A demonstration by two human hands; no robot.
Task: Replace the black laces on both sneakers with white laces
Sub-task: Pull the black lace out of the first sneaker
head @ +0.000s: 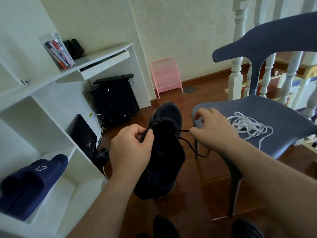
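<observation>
The white shelving unit [56,127] fills our left side, its desk-like top carrying a clear case of pens [57,51] and its lowest open compartment holding a pair of navy slippers [32,182]. To our right stands the blue-grey plastic chair [267,117], its seat bearing a loose tangle of white laces [248,125]. Behind the chair runs a white stair balustrade [238,48]. Against the far wall leans a small pink rack [166,76], and under the desk top sit a black computer tower [115,98] with a keyboard [114,78] lying on top of it.

Over the wooden floor [197,194], between our forearms, we hold up the black sneaker [164,152], toe pointing away from us. Our left hand [132,148] sits against the shoe's left side, its fingers curled in and its thumb and forefinger pinching one strand of the black lace [187,145] just above the tongue. Our right hand [211,127] hovers just in front of the chair seat's near corner; its thumb and forefinger pinch the other end of the lace, drawn taut out of the eyelets, while its remaining fingers are lifted and loosely bent. A slack loop of the same lace hangs below the right wrist. At the bottom edge we see another dark shoe [164,225], only partly in view.
</observation>
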